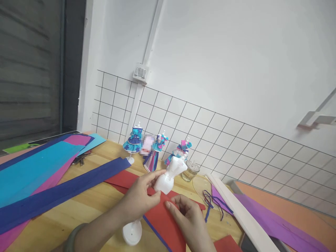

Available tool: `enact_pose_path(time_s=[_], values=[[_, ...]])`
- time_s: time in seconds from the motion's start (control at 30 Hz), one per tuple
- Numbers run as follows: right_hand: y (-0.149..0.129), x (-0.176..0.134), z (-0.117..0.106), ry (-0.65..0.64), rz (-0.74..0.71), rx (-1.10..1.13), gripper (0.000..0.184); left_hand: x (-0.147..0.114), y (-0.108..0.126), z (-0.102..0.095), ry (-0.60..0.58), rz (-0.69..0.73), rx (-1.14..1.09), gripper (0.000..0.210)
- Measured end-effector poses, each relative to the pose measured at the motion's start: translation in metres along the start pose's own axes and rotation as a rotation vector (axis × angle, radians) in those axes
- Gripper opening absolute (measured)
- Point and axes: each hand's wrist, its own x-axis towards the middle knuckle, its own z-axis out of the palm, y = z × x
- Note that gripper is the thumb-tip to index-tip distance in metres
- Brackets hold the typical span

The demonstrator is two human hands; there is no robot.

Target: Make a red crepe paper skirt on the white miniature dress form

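Observation:
My left hand (143, 192) is closed around the hip of a small white mannequin torso (170, 175), which tilts to the right. Below that hand shows a round white stand base (132, 232); the stem joining it is mostly covered. Close by on the right, my right hand (187, 213) has thumb and forefinger pinched together at the red crepe paper (160, 220). The red paper lies under both hands and has a dark blue strip along its lower edge.
Several dressed mini mannequins (136, 138) stand at the back beside a glass jar (190, 170). Blue and pink paper (39, 175) spreads on the left. A pale roll (241, 213), purple paper (278, 220) and dark blue cords (210, 201) lie right. A wire grid (204, 136) lines the wall.

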Motion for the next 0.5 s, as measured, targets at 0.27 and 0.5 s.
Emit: enact_pose_path(time_s=[0.27, 0.5], values=[[-0.01, -0.007, 0.002, 0.008, -0.174, -0.149, 0.029, 0.001, -0.008, 0.002, -0.005, 0.013, -0.055, 0.053], [-0.011, -0.009, 0.001, 0.032, -0.233, -0.188, 0.024, 0.001, -0.007, 0.002, -0.039, 0.024, -0.124, 0.052]])
